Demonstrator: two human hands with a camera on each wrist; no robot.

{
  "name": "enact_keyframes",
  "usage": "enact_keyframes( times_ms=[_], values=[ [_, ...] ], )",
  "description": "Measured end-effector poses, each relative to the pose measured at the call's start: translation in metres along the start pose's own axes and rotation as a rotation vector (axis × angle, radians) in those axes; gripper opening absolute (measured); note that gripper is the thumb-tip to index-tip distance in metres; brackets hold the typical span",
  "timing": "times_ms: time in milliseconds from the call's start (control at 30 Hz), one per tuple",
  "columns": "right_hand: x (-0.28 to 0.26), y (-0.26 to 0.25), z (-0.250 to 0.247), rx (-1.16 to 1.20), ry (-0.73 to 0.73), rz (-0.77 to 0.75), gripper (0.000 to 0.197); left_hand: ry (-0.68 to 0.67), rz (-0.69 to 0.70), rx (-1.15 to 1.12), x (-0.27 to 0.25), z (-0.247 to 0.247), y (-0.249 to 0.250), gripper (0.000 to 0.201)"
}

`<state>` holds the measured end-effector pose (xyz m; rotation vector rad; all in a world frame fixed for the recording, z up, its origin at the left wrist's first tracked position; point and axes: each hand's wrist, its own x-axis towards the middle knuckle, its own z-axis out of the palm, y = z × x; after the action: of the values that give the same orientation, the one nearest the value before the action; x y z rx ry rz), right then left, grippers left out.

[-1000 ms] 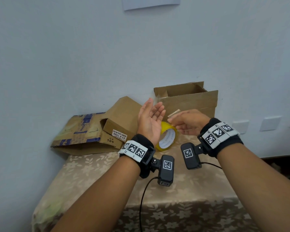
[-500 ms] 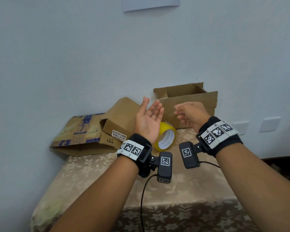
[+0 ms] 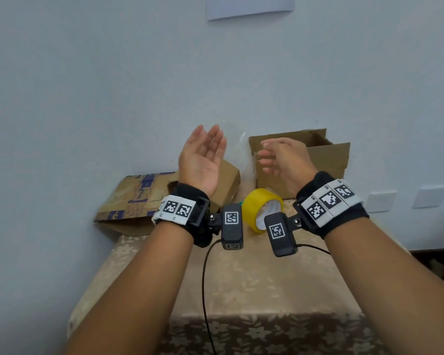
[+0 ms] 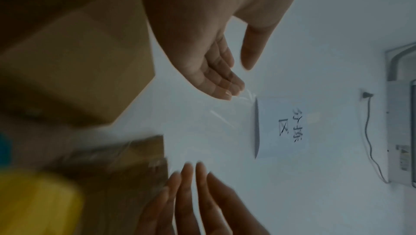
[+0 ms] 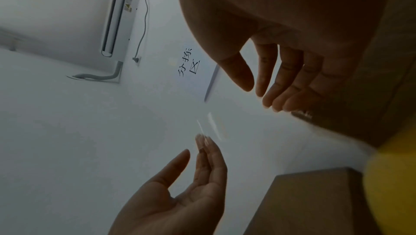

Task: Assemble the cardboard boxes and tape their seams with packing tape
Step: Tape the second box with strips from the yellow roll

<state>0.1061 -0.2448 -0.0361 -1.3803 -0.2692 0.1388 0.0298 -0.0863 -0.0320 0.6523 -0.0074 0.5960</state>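
Both hands are raised above the table, palms facing each other and a short gap apart. My left hand has straight fingers, and so does my right hand. A thin clear strip of tape hangs in the air at the left fingertips; whether it sticks to them I cannot tell. The yellow tape roll stands on edge on the table below the wrists. An open cardboard box stands against the wall behind the right hand. A smaller brown box lies behind the left hand.
A flattened printed carton leans at the table's back left. The table wears a floral cloth and butts against a pale wall. A black cable hangs from the left wrist camera.
Both hands have risen and drawn apart. The right hand, which pinched a small strip a second ago, now has its fingers spread.
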Motion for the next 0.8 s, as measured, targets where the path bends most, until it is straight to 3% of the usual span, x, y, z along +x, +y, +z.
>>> enact_keyframes(
  times_ms=[133,300,567,800],
  values=[
    [-0.006,0.005,0.032,0.062,-0.074,0.043,0.019,0.057,0.079,0.070,0.008,-0.016,0.035,0.034],
    [-0.013,0.017,0.070,0.068,-0.163,0.091,0.022,0.124,0.082,0.072,0.014,-0.036,0.054,0.042],
    [-0.010,0.028,0.104,-0.051,-0.189,0.077,0.029,0.160,0.068,0.063,0.019,-0.061,0.072,0.041],
    [-0.008,0.042,0.125,-0.163,-0.125,0.079,0.032,0.202,0.094,-0.004,0.018,-0.078,0.090,0.039]
  ],
)
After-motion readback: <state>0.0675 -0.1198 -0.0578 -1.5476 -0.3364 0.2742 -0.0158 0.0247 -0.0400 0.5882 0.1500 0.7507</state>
